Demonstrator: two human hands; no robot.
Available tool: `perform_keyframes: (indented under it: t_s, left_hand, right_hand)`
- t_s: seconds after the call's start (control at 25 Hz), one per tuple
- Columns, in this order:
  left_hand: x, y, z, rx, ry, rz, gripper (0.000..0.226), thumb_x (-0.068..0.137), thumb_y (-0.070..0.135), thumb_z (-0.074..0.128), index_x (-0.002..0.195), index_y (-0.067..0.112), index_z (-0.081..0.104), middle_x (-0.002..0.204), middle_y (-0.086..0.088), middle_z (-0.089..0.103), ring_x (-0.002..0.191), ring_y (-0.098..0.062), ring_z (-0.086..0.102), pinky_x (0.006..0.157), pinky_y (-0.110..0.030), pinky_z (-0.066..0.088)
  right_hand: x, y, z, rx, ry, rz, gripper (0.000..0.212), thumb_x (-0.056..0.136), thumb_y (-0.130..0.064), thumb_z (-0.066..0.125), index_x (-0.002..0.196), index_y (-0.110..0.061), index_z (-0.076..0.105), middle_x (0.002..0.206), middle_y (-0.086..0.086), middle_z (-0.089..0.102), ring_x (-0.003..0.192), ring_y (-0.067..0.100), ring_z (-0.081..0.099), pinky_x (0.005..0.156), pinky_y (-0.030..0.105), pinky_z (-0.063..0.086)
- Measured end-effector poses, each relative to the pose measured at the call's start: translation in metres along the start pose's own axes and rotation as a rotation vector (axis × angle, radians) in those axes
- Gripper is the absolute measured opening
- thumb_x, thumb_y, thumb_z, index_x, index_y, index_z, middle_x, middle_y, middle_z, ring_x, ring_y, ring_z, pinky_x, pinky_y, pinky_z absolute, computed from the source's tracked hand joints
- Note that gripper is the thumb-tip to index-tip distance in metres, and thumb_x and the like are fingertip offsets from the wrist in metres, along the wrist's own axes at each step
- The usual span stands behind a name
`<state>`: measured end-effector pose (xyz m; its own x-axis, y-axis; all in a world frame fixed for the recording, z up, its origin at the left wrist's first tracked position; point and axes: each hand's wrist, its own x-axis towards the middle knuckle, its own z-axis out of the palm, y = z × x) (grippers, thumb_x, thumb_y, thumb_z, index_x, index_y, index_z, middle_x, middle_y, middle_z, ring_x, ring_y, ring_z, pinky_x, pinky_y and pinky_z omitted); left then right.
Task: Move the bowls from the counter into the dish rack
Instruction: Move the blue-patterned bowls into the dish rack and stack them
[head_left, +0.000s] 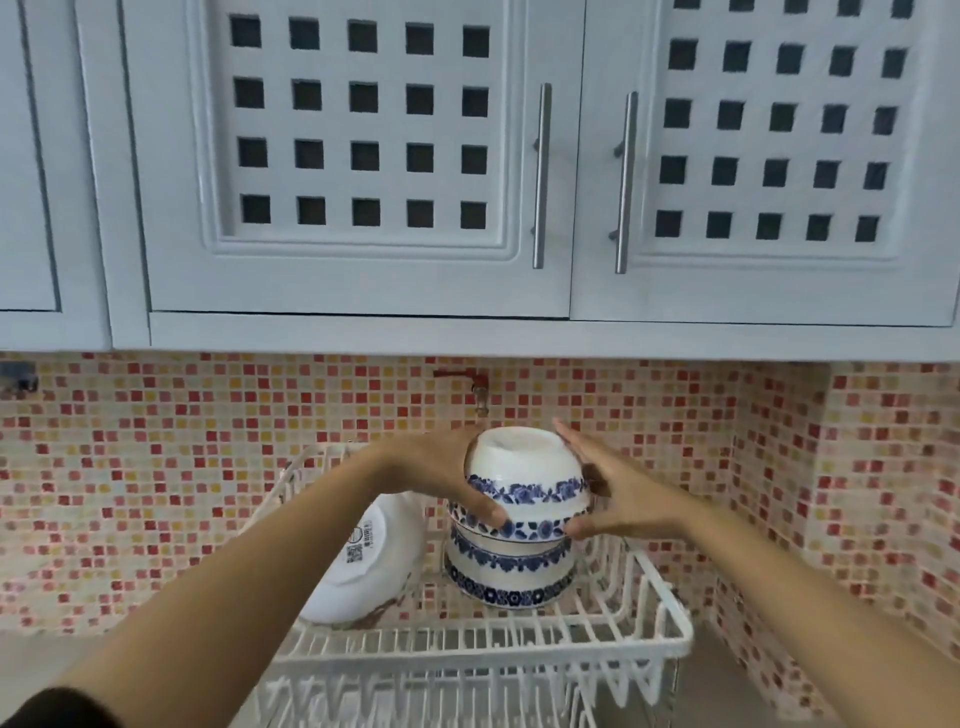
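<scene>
A white bowl with a blue flower band (524, 467) is upside down at the top of a stack of like bowls (506, 574) in the white wire dish rack (644, 644). My left hand (441, 473) grips its left side, thumb on the rim band. Against its right side presses my right hand (618, 493), fingers spread along the wall and thumb under the rim. Whether the top bowl rests fully on the stack or is just above it is unclear. A plain white bowl (358, 566) leans on its edge in the rack's left part.
Pale cabinets with metal handles (540, 176) hang low above the rack. A small red tap (475, 387) sticks out of the mosaic tile wall just behind the bowls. The tiled wall closes in on the right. Grey counter (31, 670) lies left of the rack.
</scene>
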<state>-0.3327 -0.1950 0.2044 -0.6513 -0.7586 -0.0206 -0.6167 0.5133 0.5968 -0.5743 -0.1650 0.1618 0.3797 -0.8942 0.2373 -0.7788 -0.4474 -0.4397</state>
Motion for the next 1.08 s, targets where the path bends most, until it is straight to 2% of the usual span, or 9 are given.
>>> perform_keyframes:
  t_s: [0.08, 0.28, 0.44, 0.6, 0.72, 0.84, 0.92, 1.0, 1.08]
  left_hand:
    - [0.010, -0.003, 0.004, 0.124, -0.020, -0.074, 0.103, 0.068, 0.027, 0.084, 0.146, 0.026, 0.017, 0.133, 0.005, 0.047, 0.128, -0.019, 0.046, 0.109, -0.032, 0.038]
    - [0.029, -0.013, 0.015, 0.440, -0.079, -0.221, 0.121, 0.065, 0.051, 0.079, 0.151, 0.032, -0.004, 0.161, 0.006, 0.012, 0.147, -0.022, 0.019, 0.120, -0.038, 0.018]
    - [0.037, -0.017, 0.025, 0.530, -0.153, -0.309, 0.124, 0.068, 0.058, 0.074, 0.150, 0.029, -0.014, 0.162, 0.000, 0.014, 0.147, -0.027, 0.022, 0.119, -0.042, 0.021]
    - [0.042, -0.020, 0.026, 0.561, -0.172, -0.332, 0.127, 0.067, 0.060, 0.073, 0.149, 0.029, -0.018, 0.161, -0.003, 0.017, 0.145, -0.029, 0.025, 0.118, -0.044, 0.024]
    - [0.041, -0.014, 0.030, 0.622, -0.154, -0.319, 0.128, 0.066, 0.062, 0.073, 0.149, 0.029, -0.019, 0.162, -0.005, 0.011, 0.145, -0.032, 0.024, 0.118, -0.046, 0.024]
    - [0.034, -0.009, 0.024, 0.653, -0.140, -0.276, 0.125, 0.069, 0.065, 0.067, 0.151, 0.023, -0.017, 0.162, -0.005, -0.007, 0.149, -0.030, 0.012, 0.120, -0.045, 0.016]
    - [0.025, -0.009, 0.007, 0.641, -0.068, -0.202, 0.111, 0.078, 0.064, 0.057, 0.152, 0.017, -0.011, 0.162, -0.004, -0.008, 0.150, -0.026, 0.008, 0.120, -0.043, 0.011]
    - [0.008, -0.016, -0.015, 0.665, 0.056, -0.130, 0.092, 0.088, 0.060, 0.045, 0.153, 0.014, -0.002, 0.162, -0.006, 0.004, 0.149, -0.025, 0.014, 0.120, -0.040, 0.014]
    - [-0.014, -0.034, -0.038, 0.682, 0.162, -0.096, 0.076, 0.095, 0.052, 0.036, 0.153, 0.012, 0.007, 0.161, -0.007, 0.016, 0.147, -0.025, 0.022, 0.119, -0.038, 0.019]
  right_hand:
    - [0.008, 0.006, 0.004, -0.025, -0.082, 0.011, 0.115, 0.060, -0.055, 0.078, 0.136, -0.055, -0.009, 0.155, -0.018, 0.003, 0.144, 0.010, 0.010, 0.119, 0.042, 0.018]
    - [0.023, 0.016, 0.011, -0.156, -0.128, 0.029, 0.124, 0.055, -0.061, 0.077, 0.148, -0.038, -0.003, 0.159, -0.011, 0.009, 0.144, 0.013, 0.018, 0.118, 0.041, 0.021]
    - [0.029, 0.017, 0.013, -0.208, -0.212, 0.045, 0.121, 0.062, -0.047, 0.081, 0.150, -0.029, 0.001, 0.157, -0.007, 0.019, 0.140, 0.015, 0.027, 0.111, 0.028, 0.026]
    - [0.032, 0.016, 0.013, -0.246, -0.220, 0.046, 0.111, 0.056, -0.046, 0.085, 0.145, -0.035, 0.018, 0.148, -0.009, 0.039, 0.130, 0.015, 0.041, 0.108, 0.035, 0.038]
    - [0.033, 0.014, 0.012, -0.317, -0.235, 0.082, 0.121, 0.050, -0.053, 0.084, 0.146, -0.036, 0.013, 0.150, -0.009, 0.035, 0.133, 0.017, 0.039, 0.109, 0.040, 0.037]
    - [0.034, 0.005, 0.008, -0.400, -0.261, 0.102, 0.125, 0.059, -0.049, 0.081, 0.151, -0.025, 0.000, 0.160, -0.005, 0.009, 0.146, 0.019, 0.017, 0.119, 0.038, 0.020]
    - [0.037, -0.013, 0.002, -0.372, -0.240, 0.086, 0.112, 0.074, -0.047, 0.071, 0.151, -0.019, -0.005, 0.160, -0.002, -0.004, 0.147, 0.017, 0.007, 0.117, 0.029, 0.010]
    - [0.047, -0.044, -0.003, -0.392, -0.168, 0.050, 0.092, 0.084, -0.062, 0.042, 0.150, -0.020, -0.006, 0.160, -0.001, -0.006, 0.147, 0.016, 0.005, 0.114, 0.026, 0.006]
    - [0.066, -0.078, 0.002, -0.409, -0.097, 0.031, 0.077, 0.089, -0.063, 0.019, 0.150, -0.022, -0.003, 0.160, -0.002, -0.004, 0.147, 0.015, 0.005, 0.114, 0.027, 0.002]
